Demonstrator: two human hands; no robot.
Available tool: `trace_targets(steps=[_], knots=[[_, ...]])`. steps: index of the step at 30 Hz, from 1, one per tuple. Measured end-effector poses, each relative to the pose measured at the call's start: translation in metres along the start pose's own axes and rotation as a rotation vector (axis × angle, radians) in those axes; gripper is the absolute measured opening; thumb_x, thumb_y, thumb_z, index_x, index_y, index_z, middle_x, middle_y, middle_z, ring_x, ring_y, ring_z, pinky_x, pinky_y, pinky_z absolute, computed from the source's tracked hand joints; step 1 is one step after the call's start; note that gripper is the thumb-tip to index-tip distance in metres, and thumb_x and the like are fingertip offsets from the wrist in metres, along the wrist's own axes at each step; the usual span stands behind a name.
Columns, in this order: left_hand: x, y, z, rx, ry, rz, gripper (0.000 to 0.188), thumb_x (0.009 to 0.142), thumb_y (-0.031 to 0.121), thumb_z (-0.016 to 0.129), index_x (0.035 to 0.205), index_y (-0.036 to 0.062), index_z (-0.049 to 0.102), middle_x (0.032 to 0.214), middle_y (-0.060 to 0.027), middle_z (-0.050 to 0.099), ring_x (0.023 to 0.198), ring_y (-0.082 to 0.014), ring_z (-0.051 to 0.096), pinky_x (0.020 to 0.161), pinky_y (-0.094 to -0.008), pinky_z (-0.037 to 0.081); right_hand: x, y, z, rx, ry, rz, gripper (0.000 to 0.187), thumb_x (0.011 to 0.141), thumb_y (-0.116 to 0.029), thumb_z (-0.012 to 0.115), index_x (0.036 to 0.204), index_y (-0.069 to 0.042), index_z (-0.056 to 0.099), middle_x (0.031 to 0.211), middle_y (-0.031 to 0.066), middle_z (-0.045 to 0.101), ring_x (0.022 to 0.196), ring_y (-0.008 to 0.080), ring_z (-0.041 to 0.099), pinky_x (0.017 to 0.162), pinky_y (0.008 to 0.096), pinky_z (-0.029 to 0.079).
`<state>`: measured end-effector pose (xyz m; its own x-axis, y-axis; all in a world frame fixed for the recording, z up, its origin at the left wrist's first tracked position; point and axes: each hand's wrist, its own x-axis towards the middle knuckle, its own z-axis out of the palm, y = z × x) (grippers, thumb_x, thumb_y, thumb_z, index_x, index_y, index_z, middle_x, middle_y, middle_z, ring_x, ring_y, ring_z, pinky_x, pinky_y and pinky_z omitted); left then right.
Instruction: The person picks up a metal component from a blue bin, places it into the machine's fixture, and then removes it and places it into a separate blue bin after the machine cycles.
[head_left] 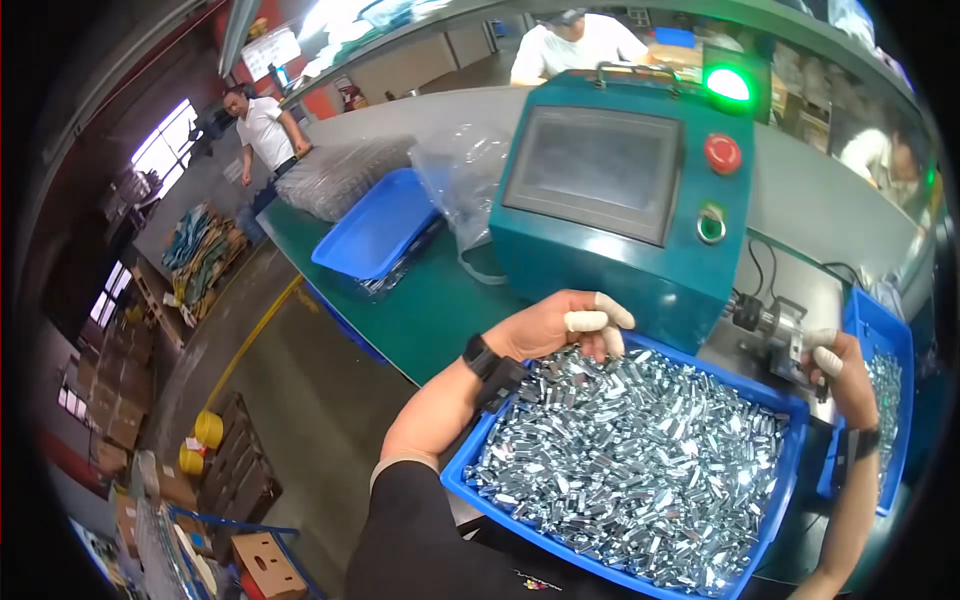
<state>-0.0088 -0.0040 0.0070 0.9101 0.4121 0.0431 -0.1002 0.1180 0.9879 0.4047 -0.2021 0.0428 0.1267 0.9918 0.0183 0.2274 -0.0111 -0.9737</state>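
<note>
A blue bin (455, 480) in front of me is heaped with small shiny metal parts (640, 460). At its far left edge, my left hand (568, 325) has its fingers curled together over the heap, with white finger cots on some of them. Whatever it may be pinching is too small to make out. To the right, my right hand (845, 370), also in white finger cots, is closed at the metal chuck-like fixture (780, 325) on the machine's side. Its fingertips touch or nearly touch the fixture, and what they hold is hidden.
The green machine (610, 265) has a dark screen, red button and lit green lamp. A second blue bin (905, 350) of metal parts stands right. Left lie an empty blue tray (378, 228), plastic bag (465, 180) and clear trays (345, 178). Other people are beyond.
</note>
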Motion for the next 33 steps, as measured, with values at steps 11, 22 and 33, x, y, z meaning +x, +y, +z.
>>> trace_targets(steps=[11,22,33], knots=[[0.006,-0.003,-0.008,-0.022,-0.073,0.038,0.035,0.101,0.024,0.052,0.126,-0.0003,0.059,0.101,-0.0131,0.071,0.082,-0.0123,0.066,0.072,-0.0244,0.052,0.008,0.002,0.000,-0.222,0.410,0.035,0.032,0.086,-0.026,0.072,0.103,0.000,0.064,0.070,0.0021,0.060,0.058,0.0103,0.056,0.052,0.0246,0.044],[-0.002,-0.003,0.001,-0.019,-0.041,0.036,0.036,0.101,0.025,0.051,0.126,-0.0016,0.058,0.101,-0.0134,0.071,0.082,-0.0126,0.066,0.072,-0.0242,0.052,0.014,-0.003,0.018,-1.179,0.504,-0.150,0.042,0.079,-0.015,0.068,0.118,-0.001,0.058,0.077,0.0188,0.062,0.077,0.0354,0.062,0.071,0.0449,0.048],[0.001,-0.005,-0.011,0.015,-0.007,0.027,0.037,0.101,0.026,0.053,0.125,-0.0005,0.060,0.102,-0.0105,0.071,0.087,-0.0155,0.067,0.079,-0.0273,0.053,-0.039,0.004,-0.106,-1.630,0.686,0.131,0.044,0.088,-0.034,0.064,0.121,-0.006,0.059,0.111,0.0188,0.065,0.105,0.0366,0.062,0.088,0.0446,0.049]])
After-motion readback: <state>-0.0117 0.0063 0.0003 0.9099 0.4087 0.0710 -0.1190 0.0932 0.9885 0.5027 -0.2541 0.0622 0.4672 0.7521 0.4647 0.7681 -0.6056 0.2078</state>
